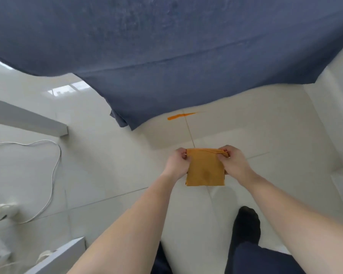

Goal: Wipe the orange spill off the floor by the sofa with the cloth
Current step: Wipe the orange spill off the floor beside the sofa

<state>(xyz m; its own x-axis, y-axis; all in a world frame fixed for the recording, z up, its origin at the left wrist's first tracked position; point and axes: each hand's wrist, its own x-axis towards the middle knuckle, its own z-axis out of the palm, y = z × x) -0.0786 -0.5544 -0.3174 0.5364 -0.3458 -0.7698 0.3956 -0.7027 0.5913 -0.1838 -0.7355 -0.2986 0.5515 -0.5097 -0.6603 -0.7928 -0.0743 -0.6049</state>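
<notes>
Folded orange cloth (pixel 205 168) held up above the pale tiled floor (pixel 115 167), left hand (pixel 176 165) and right hand (pixel 236 165) each pinched shut on an upper corner, orange spill (pixel 179 116) (a thin streak) lying apart beyond it, just beside the blue-covered sofa (pixel 166 56) edge; no containers identifiable
</notes>
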